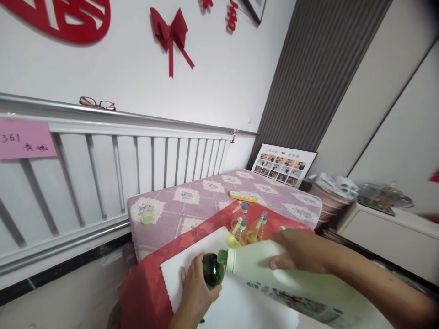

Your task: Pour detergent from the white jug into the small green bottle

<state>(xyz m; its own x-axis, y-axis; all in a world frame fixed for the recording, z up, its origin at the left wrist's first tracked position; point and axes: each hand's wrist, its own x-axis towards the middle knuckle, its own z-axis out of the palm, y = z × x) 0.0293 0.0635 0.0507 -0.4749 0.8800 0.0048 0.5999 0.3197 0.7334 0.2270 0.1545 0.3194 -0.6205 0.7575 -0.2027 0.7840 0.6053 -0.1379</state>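
Observation:
My left hand is wrapped round a small dark green bottle above a white sheet. My right hand grips a large pale green jug with printed pictures on its side. The jug lies tilted, its green spout right at the small bottle's top. Whether liquid is flowing I cannot tell. Just beyond the jug's neck stand several clear pump bottles with grey and green pump heads, some holding yellowish liquid.
A red cloth and white sheet cover part of a table with a purple patterned cloth. On it lie a pale green lid and a yellow case. A white radiator runs behind; a cabinet stands right.

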